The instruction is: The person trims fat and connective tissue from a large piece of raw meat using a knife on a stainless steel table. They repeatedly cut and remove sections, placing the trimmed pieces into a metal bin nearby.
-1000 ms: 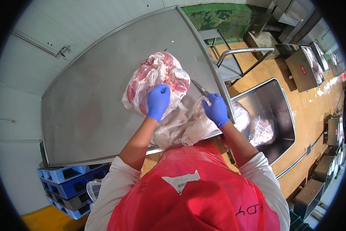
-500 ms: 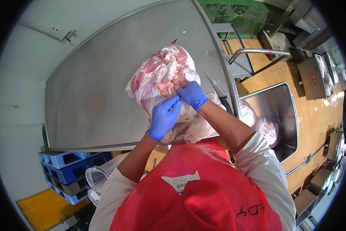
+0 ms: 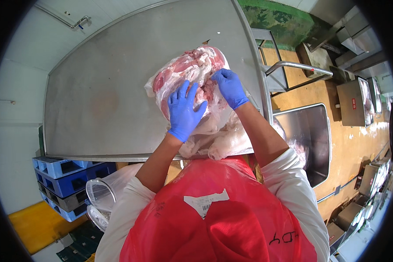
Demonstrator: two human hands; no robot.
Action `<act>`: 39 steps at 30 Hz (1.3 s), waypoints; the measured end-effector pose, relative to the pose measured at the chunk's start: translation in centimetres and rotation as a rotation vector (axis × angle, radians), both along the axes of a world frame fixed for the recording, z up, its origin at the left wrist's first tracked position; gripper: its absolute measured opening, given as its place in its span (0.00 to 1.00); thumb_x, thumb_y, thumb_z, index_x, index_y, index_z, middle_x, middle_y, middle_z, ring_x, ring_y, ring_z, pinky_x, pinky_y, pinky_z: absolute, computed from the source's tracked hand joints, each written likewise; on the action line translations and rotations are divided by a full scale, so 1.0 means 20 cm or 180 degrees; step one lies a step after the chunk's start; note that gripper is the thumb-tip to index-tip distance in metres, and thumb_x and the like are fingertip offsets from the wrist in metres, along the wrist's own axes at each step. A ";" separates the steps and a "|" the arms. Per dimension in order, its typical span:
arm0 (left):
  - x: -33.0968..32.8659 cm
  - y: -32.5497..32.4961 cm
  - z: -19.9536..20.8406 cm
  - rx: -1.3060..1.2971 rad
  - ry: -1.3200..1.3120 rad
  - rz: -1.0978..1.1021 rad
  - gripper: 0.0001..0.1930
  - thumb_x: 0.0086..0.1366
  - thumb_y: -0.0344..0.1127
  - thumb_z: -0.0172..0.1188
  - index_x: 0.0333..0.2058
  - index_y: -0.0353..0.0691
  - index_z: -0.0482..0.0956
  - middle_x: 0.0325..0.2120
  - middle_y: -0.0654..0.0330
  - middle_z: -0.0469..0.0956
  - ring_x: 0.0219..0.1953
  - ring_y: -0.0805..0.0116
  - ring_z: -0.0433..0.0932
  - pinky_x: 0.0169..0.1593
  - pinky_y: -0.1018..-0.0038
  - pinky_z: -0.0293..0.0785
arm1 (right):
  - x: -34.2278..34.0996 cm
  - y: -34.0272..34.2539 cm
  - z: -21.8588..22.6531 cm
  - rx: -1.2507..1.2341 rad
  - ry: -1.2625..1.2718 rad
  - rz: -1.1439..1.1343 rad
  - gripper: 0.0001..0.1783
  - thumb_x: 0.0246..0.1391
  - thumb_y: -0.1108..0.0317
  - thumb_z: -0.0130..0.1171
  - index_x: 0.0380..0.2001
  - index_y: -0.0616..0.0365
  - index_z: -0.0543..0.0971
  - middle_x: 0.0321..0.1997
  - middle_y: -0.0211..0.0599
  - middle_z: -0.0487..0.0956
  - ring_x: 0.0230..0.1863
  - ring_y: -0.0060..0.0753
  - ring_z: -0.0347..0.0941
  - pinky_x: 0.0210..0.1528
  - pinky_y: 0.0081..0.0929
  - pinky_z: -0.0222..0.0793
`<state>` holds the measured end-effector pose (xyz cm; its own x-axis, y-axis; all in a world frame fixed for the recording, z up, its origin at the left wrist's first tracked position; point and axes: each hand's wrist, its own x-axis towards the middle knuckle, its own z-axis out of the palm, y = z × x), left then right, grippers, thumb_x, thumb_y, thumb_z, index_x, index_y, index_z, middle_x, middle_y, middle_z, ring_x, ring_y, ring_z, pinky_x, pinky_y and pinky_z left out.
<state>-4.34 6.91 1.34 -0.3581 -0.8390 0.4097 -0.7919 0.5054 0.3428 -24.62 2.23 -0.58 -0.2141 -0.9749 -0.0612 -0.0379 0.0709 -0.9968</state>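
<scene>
Your left hand (image 3: 184, 112), in a blue glove, lies flat with fingers spread on the bagged raw meat (image 3: 192, 74), palm pressing the lower left side of the lump. Not clamped, just laid open on the film.

Your right hand (image 3: 229, 87), also blue-gloved, sits on the right side of the same lump with fingers curled down into the clear plastic. Looks pinched on the film, but I can't tell for sure whether it actually has a grip.

The meat is pink and white, wrapped in a clear bag, sitting just right of centre in the upper half of the frame, on the steel table (image 3: 104, 91) near its right edge. Loose crumpled plastic (image 3: 218, 139) bunches below the lump, reaching the table's near edge between your forearms.

Around it:
- Red apron (image 3: 214, 209) fills the lower centre.
- Stacked blue crates (image 3: 67, 174) at lower left, under the table edge.
- Clear plastic tub (image 3: 102, 192) just right of the crates, touching your left sleeve in the picture.
- Steel bin (image 3: 312, 139) at right of the table, with more bagged meat partly hidden behind your right arm.
- Steel rail (image 3: 299, 67) at upper right, just beside the table's edge.
</scene>
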 end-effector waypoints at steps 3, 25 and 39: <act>0.02 -0.04 0.00 -0.0021 -0.0008 0.0073 0.34 0.63 0.52 0.71 0.63 0.43 0.75 0.64 0.50 0.72 0.61 0.49 0.73 0.62 0.52 0.67 | 0.03 0.01 0.02 0.0049 -0.0534 -0.0104 0.11 0.62 0.68 0.60 0.34 0.66 0.86 0.33 0.37 0.85 0.37 0.26 0.78 0.45 0.27 0.74; -0.03 -0.35 0.05 0.0156 -0.1389 0.0365 0.29 0.69 0.52 0.59 0.58 0.33 0.79 0.56 0.38 0.80 0.54 0.39 0.82 0.57 0.53 0.80 | 0.02 0.02 0.06 0.0453 -0.0313 0.0067 0.14 0.61 0.66 0.57 0.34 0.68 0.85 0.33 0.39 0.85 0.38 0.28 0.78 0.48 0.28 0.73; 0.02 -0.34 0.05 0.0106 -0.1200 0.0125 0.28 0.71 0.51 0.58 0.58 0.33 0.81 0.54 0.42 0.83 0.51 0.45 0.84 0.55 0.57 0.82 | -0.02 -0.03 0.03 0.0515 -0.0810 -0.0078 0.11 0.56 0.68 0.61 0.31 0.68 0.85 0.30 0.41 0.84 0.32 0.31 0.77 0.40 0.31 0.74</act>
